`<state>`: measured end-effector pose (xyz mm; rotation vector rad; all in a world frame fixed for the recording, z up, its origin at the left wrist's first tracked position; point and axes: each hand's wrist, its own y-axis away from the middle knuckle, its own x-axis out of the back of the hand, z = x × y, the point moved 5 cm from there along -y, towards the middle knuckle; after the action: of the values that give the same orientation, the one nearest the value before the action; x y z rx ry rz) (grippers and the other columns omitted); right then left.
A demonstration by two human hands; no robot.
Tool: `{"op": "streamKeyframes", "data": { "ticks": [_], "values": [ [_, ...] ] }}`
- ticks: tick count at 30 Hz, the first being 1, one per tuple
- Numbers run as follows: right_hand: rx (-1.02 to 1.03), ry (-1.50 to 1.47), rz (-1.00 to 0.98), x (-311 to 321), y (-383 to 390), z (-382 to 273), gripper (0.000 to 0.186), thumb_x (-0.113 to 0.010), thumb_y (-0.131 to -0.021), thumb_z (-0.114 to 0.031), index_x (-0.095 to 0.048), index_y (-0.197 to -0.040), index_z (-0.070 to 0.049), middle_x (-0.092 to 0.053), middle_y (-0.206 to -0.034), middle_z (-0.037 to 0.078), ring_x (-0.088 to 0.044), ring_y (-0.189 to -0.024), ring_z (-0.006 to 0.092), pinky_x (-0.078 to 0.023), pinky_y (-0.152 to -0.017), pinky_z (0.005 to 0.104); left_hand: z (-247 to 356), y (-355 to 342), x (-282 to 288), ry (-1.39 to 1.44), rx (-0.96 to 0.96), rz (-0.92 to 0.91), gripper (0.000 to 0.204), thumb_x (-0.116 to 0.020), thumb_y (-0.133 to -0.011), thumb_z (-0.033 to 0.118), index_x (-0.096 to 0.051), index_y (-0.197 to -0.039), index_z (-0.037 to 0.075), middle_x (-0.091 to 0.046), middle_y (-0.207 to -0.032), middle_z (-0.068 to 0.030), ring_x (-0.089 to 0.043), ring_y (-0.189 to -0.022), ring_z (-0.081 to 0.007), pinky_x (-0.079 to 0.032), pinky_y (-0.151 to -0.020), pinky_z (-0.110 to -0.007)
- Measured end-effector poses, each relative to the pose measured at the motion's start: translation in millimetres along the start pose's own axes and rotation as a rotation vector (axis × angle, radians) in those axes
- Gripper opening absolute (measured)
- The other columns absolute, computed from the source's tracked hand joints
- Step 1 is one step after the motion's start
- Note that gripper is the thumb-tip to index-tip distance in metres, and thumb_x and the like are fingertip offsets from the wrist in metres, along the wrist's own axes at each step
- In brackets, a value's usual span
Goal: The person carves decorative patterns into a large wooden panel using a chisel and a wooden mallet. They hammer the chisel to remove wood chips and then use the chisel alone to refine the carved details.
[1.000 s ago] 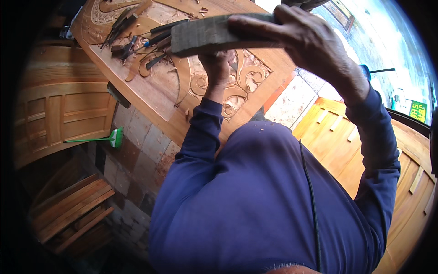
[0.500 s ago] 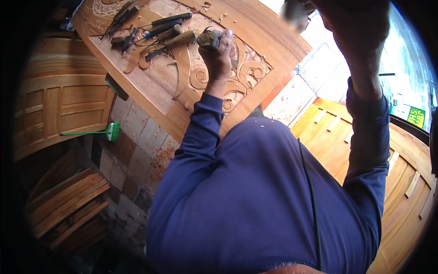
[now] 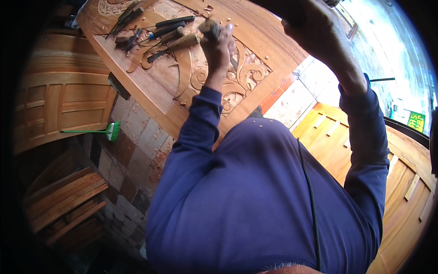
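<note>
The carved wooden panel [image 3: 273,39] being worked spans 11 to 1 o'clock, its scrollwork under and around your left hand. A yellow panelled door [image 3: 315,137] lies toward 3 and 4 o'clock, a browner panelled door [image 3: 54,102] stands at 9 to 10, wooden planks [image 3: 70,201] are stacked at 8, and a green broom [image 3: 112,131] sits at 9. Your right hand [image 3: 321,34] is held up between 1 and 2, above the panel and apart from it; its fingers are shaded and cut by the top edge, so I can't tell how far they close or on what. Your left hand [image 3: 219,49], at 12, has its fingers wrapped firmly about a dark hand tool [image 3: 209,28], blunt end up; whether its edge touches the wood is hidden. At 11, loose carving tools [image 3: 174,21] lie just beside that fist, with small wood shavings [image 3: 209,8] scattered near. I'd judge this a carving step, set up for a strike; the next move calls for a steady left grip, the edge seated on its line, and a square blow kept off your knuckles.
</note>
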<state>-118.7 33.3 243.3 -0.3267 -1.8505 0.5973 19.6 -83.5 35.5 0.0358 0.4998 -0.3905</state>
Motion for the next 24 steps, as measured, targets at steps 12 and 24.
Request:
{"op": "streamKeyframes", "data": {
  "ticks": [12,24],
  "values": [
    [0.232,0.101,-0.254,-48,38,7,0.075,-0.075,-0.079,0.001,-0.053,-0.148,-0.019,-0.059,-0.096,0.008,-0.064,-0.083,0.0304,-0.055,-0.069,0.0430,11,39,17,0.028,-0.095,0.036,0.031,-0.069,-0.096,0.013,-0.045,-0.075,0.011,-0.039,-0.055,0.0019,-0.035,-0.042,-0.0073,-0.031,-0.041,-0.026],
    [-0.676,0.089,-0.316,-121,167,136,0.087,-0.084,-0.082,-0.041,-0.042,-0.158,-0.036,-0.065,-0.112,0.019,-0.069,-0.104,0.0347,-0.056,-0.086,0.0459,98,170,128,-1.556,0.232,0.170,0.042,-0.079,-0.090,0.033,-0.070,-0.121,0.005,-0.074,-0.088,-0.0205,-0.074,-0.082,-0.0383,-0.056,-0.073,-0.045]
  ]
}}
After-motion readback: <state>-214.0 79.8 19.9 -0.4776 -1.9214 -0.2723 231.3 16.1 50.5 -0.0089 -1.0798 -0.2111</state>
